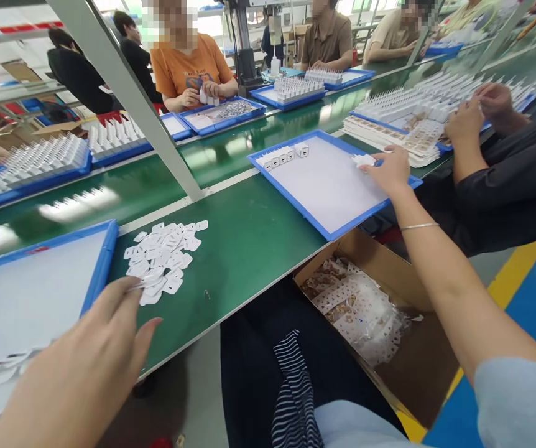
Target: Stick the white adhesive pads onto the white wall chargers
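My left hand [91, 348] reaches to the near edge of a loose pile of flat white plastic plates [163, 255]. Its thumb is spread away from the fingers, and the fingertips touch or nearly touch the plates. Over the right side of a blue-rimmed tray [296, 202], my right hand [393, 168] pinches a small white plastic piece [365, 160]; the fingers partly hide it. Several white box-shaped housings [278, 160] with dark slots stand along the tray's far left edge, one of them slightly apart from the row.
Another blue-rimmed tray [104, 261] lies at left, with white parts at its near end. Below the bench edge, a cardboard box [389, 274] holds plastic and perforated sheets. A slanted metal post [132, 99] rises from the bench. Co-workers' hands [477, 112] handle parts at right.
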A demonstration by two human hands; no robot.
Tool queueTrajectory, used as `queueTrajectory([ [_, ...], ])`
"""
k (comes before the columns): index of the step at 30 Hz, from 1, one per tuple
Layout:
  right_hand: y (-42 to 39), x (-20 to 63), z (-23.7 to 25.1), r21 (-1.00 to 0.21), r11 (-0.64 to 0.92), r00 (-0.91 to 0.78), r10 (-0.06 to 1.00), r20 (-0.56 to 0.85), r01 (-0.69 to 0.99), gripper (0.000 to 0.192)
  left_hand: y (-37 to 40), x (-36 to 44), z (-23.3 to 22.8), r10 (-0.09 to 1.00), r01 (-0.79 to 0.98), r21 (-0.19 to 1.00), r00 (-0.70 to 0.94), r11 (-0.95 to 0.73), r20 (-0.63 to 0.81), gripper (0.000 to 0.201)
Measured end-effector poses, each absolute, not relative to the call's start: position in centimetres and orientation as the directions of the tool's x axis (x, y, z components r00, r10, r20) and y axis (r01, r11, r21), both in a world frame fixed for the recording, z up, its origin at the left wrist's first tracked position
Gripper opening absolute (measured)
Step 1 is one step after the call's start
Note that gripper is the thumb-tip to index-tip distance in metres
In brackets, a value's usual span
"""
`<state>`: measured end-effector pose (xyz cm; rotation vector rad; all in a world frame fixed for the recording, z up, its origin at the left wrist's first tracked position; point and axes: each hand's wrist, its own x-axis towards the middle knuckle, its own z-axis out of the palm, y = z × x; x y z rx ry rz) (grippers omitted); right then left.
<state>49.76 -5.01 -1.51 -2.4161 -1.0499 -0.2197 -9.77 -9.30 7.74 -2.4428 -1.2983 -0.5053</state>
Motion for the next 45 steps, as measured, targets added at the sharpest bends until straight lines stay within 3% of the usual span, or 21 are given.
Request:
queueTrajectory([
  [3,-2.7,49.8,-2.0,-0.371,-0.588,0.689,0.670,0.276,0.719,0.050,-11.1,-9.3,6.7,0.577,0.685,-0.355,0.728,-0.636,0.372,0.046],
  [6,-2.2,50.2,-2.3,-0.389,-0.617,0.720,0.654,0.231,0.684,0.059,-11.9,-10.0,5.6,0.501,0.633,-0.393,0.771,-0.666,0.394,0.041],
  [8,-2.4,50.3,-2.2,-0.405,-0.633,0.743,0.631,0.224,0.660,0.060,-12.5,-9.9,4.7,0.516,0.652,-0.352,0.753,-0.672,0.408,0.040],
  [11,-2.9,49.7,-1.6,-0.442,-0.612,0.742,0.631,0.227,0.656,0.062,-13.5,-8.7,3.0,0.641,0.767,-0.154,0.613,-0.623,0.461,0.041],
  [15,-4.2,44.6,-0.6,-0.521,-0.461,0.644,0.724,0.246,0.718,0.063,-14.0,-6.1,1.2,0.700,0.807,0.021,0.499,-0.590,0.511,0.041],
  [18,-7.1,36.3,0.0,-0.623,-0.219,0.458,0.853,0.253,0.751,0.076,-13.6,-4.3,0.6,0.635,0.771,0.037,0.496,-0.636,0.593,0.047],
  [21,-11.2,26.9,0.9,-0.770,0.066,-0.008,0.997,0.079,0.635,0.074,-13.5,-2.6,0.1,0.618,0.743,0.054,0.511,-0.667,0.598,0.062],
  [23,-13.2,21.8,1.7,-0.791,0.132,-0.222,0.975,-0.005,0.598,0.071,-13.6,-1.7,-0.6,0.614,0.708,0.061,0.563,-0.704,0.553,0.065],
  [26,-14.5,17.2,2.2,-0.792,0.196,-0.345,0.939,-0.020,0.579,0.053,-13.7,-1.4,-2.3,0.582,0.655,0.057,0.624,-0.753,0.522,0.053],
  [28,-14.4,16.0,2.0,-0.794,0.191,-0.335,0.942,-0.017,0.578,0.049,-13.6,-1.7,-3.4,0.605,0.660,0.103,0.601,-0.745,0.522,0.051],
  [32,-14.3,15.9,1.1,-0.843,0.125,-0.347,0.935,-0.076,0.524,0.060,-13.3,-2.5,-4.8,0.642,0.632,0.229,0.563,-0.740,0.521,0.053],
  [36,-14.8,16.6,0.7,-0.890,0.097,-0.359,0.930,-0.078,0.445,0.071,-13.1,-2.7,-5.3,0.583,0.587,0.209,0.571,-0.782,0.577,0.052],
  [38,-14.8,17.0,0.7,-0.932,0.071,-0.380,0.922,-0.074,0.355,0.064,-13.1,-2.8,-5.4,0.537,0.559,0.185,0.571,-0.808,0.621,0.048],
  [42,-13.6,17.8,0.7,-0.988,-0.088,-0.420,0.898,-0.135,0.128,0.027,-13.2,-3.2,-5.3,0.434,0.508,0.107,0.587,-0.855,0.683,0.036],
  [45,-12.1,18.0,0.5,-0.979,-0.185,-0.403,0.892,-0.206,0.091,0.026,-13.2,-3.3,-5.1,0.448,0.504,0.131,0.585,-0.854,0.676,0.036],
])
